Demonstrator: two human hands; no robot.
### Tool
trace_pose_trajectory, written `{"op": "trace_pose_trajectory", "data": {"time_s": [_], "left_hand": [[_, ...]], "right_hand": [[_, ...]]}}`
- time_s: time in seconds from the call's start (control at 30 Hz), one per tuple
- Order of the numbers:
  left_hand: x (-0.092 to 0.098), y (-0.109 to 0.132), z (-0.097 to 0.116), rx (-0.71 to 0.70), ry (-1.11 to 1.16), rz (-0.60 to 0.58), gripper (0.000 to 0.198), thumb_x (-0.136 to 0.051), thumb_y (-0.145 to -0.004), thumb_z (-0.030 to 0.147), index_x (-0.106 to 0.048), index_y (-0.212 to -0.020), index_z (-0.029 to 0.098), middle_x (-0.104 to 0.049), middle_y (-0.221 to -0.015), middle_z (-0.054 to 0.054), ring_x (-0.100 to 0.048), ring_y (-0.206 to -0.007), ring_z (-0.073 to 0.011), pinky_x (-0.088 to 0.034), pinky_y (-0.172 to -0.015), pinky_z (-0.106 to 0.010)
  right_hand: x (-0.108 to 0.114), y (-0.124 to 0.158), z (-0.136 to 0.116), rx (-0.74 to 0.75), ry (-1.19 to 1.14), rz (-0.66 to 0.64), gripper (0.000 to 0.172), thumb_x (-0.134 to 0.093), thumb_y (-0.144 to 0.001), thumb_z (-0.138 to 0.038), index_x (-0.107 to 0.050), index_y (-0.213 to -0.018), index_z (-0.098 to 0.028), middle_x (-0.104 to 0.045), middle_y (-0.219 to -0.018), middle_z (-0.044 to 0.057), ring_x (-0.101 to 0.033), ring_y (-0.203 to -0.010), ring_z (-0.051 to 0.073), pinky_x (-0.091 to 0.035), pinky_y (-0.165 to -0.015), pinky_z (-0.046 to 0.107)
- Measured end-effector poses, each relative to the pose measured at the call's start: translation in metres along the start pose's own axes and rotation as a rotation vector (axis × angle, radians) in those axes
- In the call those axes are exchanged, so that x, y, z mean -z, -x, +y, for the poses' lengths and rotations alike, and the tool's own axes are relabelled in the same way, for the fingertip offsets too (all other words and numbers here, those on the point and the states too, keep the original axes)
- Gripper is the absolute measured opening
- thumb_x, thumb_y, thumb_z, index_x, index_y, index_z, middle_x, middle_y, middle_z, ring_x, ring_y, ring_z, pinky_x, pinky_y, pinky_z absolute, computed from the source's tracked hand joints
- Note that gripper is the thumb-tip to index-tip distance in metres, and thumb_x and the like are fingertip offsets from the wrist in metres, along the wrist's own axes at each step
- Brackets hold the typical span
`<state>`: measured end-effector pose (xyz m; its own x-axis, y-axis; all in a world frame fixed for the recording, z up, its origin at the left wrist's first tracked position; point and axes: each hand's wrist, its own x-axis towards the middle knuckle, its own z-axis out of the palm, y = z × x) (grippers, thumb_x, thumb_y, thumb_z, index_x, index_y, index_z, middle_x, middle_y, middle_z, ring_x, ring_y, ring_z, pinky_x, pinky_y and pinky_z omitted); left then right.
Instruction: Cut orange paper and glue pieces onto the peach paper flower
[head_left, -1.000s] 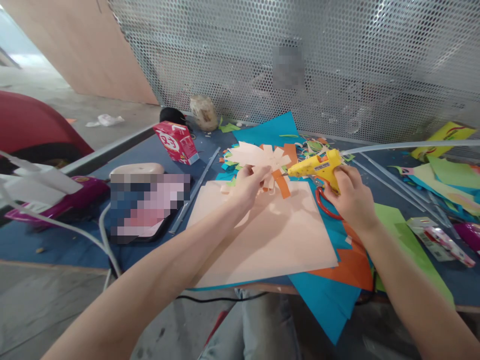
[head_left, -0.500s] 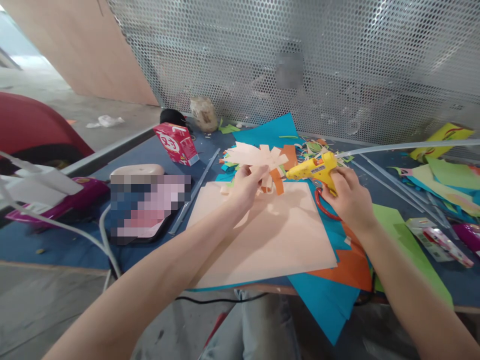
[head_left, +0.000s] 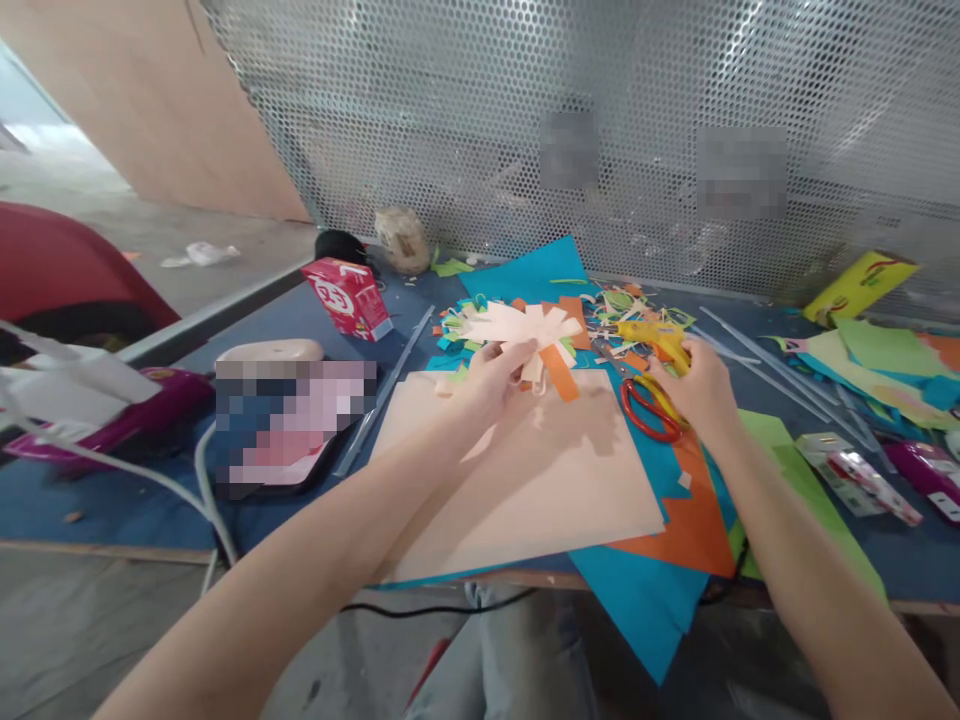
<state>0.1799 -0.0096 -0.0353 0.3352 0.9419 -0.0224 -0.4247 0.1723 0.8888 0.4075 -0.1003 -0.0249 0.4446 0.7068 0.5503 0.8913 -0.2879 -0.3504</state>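
My left hand (head_left: 491, 385) is closed on a paper flower (head_left: 517, 325) of cream strips, held over the scrap pile at the back edge of the cream paper sheets (head_left: 510, 480). An orange paper strip (head_left: 559, 372) hangs at its front right side. To the right, my right hand (head_left: 697, 385) is wrapped round the handle of a yellow glue gun (head_left: 651, 335). The gun's nozzle points left, low over the paper scraps (head_left: 626, 300). Scissors with red and yellow handles (head_left: 651, 408) lie just below the gun, close to my right fingers.
A red box (head_left: 349, 298), a phone (head_left: 300, 425) and a white case (head_left: 270, 357) stand left. Blue paper (head_left: 536, 268), orange paper (head_left: 690, 530) and green paper (head_left: 795, 490) surround the cream sheets. Clear glue sticks (head_left: 772, 365) lie right. A perforated metal panel (head_left: 465, 110) rises behind.
My right hand has lowered the glue gun toward the scraps and scissors, away from the flower. The flower stays in my left hand, tilted a little. The camera view has shifted slightly.
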Motion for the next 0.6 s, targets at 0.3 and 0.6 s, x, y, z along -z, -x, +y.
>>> {"op": "trace_pose_trajectory", "data": {"time_s": [0.3, 0.6], "left_hand": [[-0.003, 0.009, 0.001, 0.139, -0.054, -0.118, 0.034, -0.077, -0.054, 0.031, -0.048, -0.061, 0.014, -0.042, -0.046, 0.008, -0.036, -0.041, -0.0018, -0.029, -0.042, -0.018], [-0.014, 0.022, 0.006, 0.147, -0.130, -0.283, 0.032, -0.078, -0.053, 0.026, -0.055, -0.072, 0.014, -0.051, -0.055, 0.005, -0.038, -0.042, -0.0014, -0.021, -0.040, -0.018]], "right_hand": [[-0.016, -0.002, 0.010, 0.070, 0.088, -0.031, 0.055, -0.066, -0.066, -0.037, -0.049, -0.111, -0.010, -0.052, -0.109, 0.021, -0.050, -0.104, 0.035, -0.041, -0.084, 0.050], [0.005, 0.019, -0.029, 0.834, -0.090, 0.047, 0.037, -0.054, -0.080, -0.025, -0.051, -0.117, -0.024, -0.050, -0.122, 0.011, -0.044, -0.113, 0.027, -0.039, -0.093, 0.047]]}}
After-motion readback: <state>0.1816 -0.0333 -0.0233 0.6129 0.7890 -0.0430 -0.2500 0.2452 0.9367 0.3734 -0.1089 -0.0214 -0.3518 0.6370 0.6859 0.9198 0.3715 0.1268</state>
